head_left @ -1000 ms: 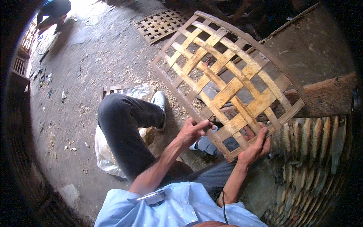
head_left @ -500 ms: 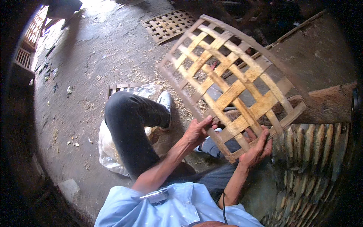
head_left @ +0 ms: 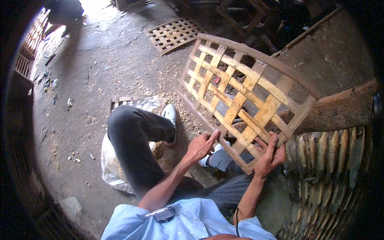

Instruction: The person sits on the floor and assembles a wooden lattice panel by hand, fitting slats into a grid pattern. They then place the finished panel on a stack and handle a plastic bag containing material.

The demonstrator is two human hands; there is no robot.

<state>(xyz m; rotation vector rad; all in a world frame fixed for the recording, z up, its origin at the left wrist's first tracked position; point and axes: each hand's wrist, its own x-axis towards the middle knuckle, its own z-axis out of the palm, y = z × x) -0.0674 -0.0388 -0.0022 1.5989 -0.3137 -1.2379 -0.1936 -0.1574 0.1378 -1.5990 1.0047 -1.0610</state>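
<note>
Two hands on one woven bamboo panel (head_left: 244,96), tilted up over the lap. Left hand (head_left: 200,146): fingers pinch the near edge strip. Right hand (head_left: 270,156): fingers curled around the lower corner. Step looks like turning or checking the weave. Next move likely needs a firm corner hold. Second lattice (head_left: 174,34) on the floor, well apart.

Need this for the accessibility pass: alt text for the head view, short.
A seated person holds a woven lattice panel of pale wooden strips tilted up before them, the left hand and right hand gripping its near corner. A similar lattice panel lies on the dusty, shaving-strewn floor beyond; a white plastic sack sits under the raised knee.
</note>
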